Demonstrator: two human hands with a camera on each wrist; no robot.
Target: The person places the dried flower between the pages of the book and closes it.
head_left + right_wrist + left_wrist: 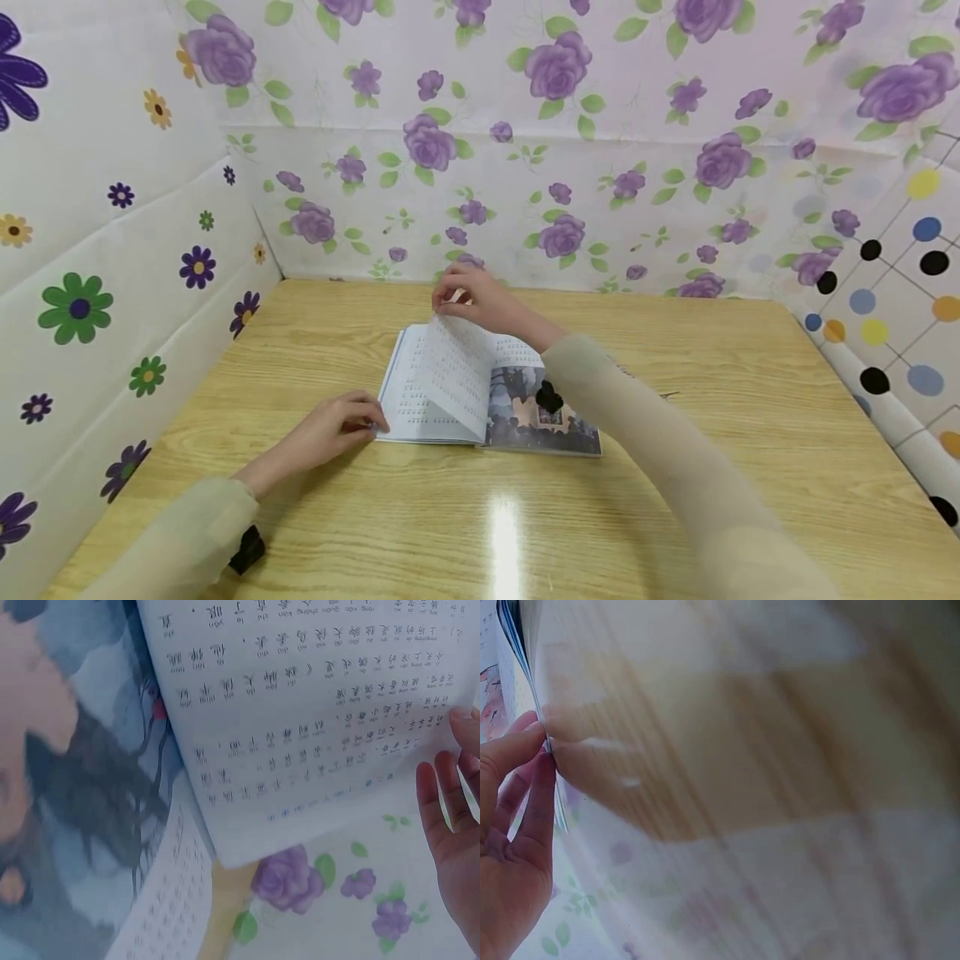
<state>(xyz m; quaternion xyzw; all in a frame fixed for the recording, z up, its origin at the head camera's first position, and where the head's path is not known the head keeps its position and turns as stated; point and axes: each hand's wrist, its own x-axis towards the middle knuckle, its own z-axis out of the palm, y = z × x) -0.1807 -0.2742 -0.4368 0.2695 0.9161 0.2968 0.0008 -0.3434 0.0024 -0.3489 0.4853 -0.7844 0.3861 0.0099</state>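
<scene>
Right hand [480, 297] raised, left hand [337, 427] lower, both pinching.

Tabletop [405, 517] looks wood-grained, smooth, glossy; book page [453, 375], thin matt paper; sleeve [675, 450], matt cloth; wall covering [480, 171], smooth, lightly creased.

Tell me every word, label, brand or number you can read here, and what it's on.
Nothing can be quoted with confidence:
Lifted page: rows of Chinese characters with small Latin-letter spellings, too small and blurred to quote.
Same page: a short line in blue print, too blurred.
Left page: rows of print, too small.
Right page: print above the picture, too small.
No brand or number is legible.
</scene>
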